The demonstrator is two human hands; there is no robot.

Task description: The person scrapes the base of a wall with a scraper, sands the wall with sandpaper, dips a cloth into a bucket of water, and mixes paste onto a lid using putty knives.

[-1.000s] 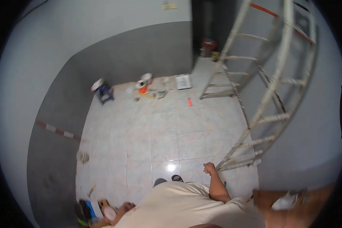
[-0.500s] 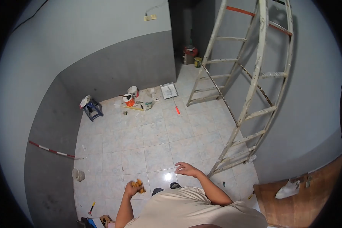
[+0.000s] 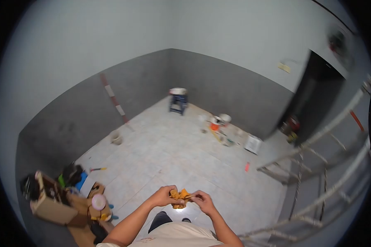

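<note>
A crumpled orange-yellow cloth (image 3: 180, 197) is between my two hands, in front of my body and above the tiled floor. My left hand (image 3: 164, 196) grips its left side, with the thumb across the lower folds. At the opposite edge, the fingers of my right hand (image 3: 204, 202) pinch the fabric. Bunched folds hide some of the fingertips.
A tall ladder (image 3: 345, 196) stands at the right. Cardboard boxes (image 3: 58, 210) with mixed items lie at lower left. Farther off are a blue stool (image 3: 177, 105), paint buckets (image 3: 224, 119), a tray (image 3: 253, 144) and a striped pole (image 3: 112, 98).
My view has swung left, bringing the boxes in. My right hand has come over to the cloth, which was in my left hand alone, and both hands now hold it.
</note>
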